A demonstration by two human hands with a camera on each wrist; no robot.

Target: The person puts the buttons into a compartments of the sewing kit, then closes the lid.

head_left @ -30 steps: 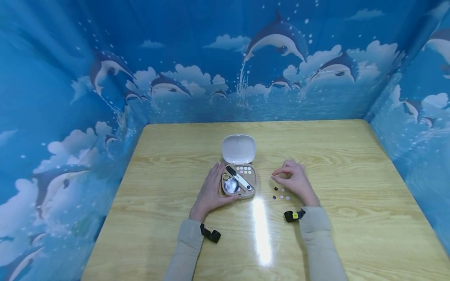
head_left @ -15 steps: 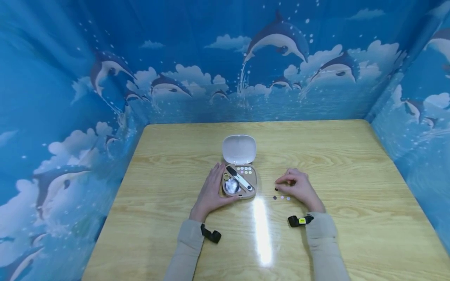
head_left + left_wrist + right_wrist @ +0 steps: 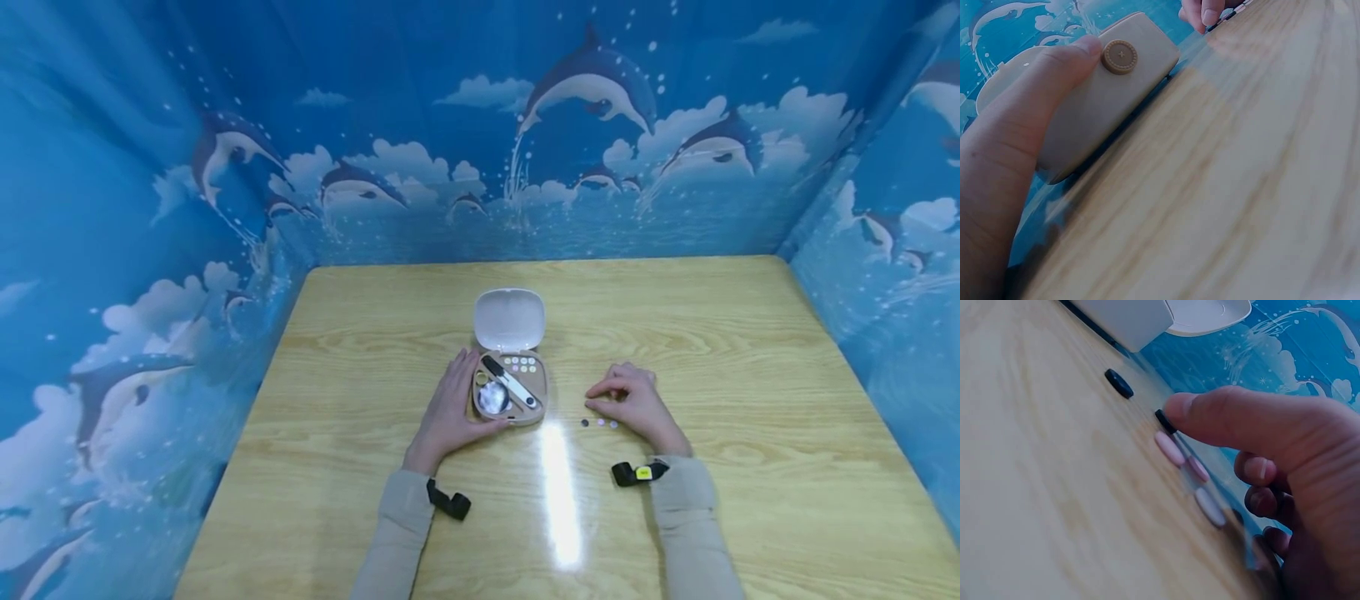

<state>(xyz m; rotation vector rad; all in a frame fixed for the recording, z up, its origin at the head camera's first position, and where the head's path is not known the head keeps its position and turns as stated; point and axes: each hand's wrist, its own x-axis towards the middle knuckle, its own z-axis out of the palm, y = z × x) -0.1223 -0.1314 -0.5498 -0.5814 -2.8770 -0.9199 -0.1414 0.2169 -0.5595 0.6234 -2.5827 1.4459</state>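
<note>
The work area is enclosed by blue cloth [image 3: 450,75] printed with leaping dolphins and clouds, below which a wood-grain table [image 3: 352,367] is crossed by a bright streak of glare [image 3: 558,500]. A small hinged sewing case [image 3: 1107,103] is set near the table's middle, its white lid [image 3: 510,319] tipped back, presumably so that the tray can be reached freely. The left hand [image 3: 453,408] is placed around its near left corner: the fingers are laid nearly straight along the side, and the thumb is rested across the front beside a ridged brown knob [image 3: 1120,57], seemingly for steadying. The right hand [image 3: 636,406] is held low, right of the case, thumb and forefinger brought close together. The thumb tip is set against a black button [image 3: 1165,420]; whether a pinch is made cannot be told, the forefinger being hidden in the right wrist view. Just beside it, a second black button [image 3: 585,423], two pink buttons [image 3: 1169,448] and a whitish button [image 3: 1210,507] are laid loose on the table. In the beige tray [image 3: 534,383], a white tool [image 3: 517,388] with a black end is fitted diagonally; a shiny silvery disc [image 3: 493,397] and a gold ring-like piece [image 3: 482,378] are seated at its left, and pale buttons [image 3: 523,361] are arranged in two rows at the upper right.
</note>
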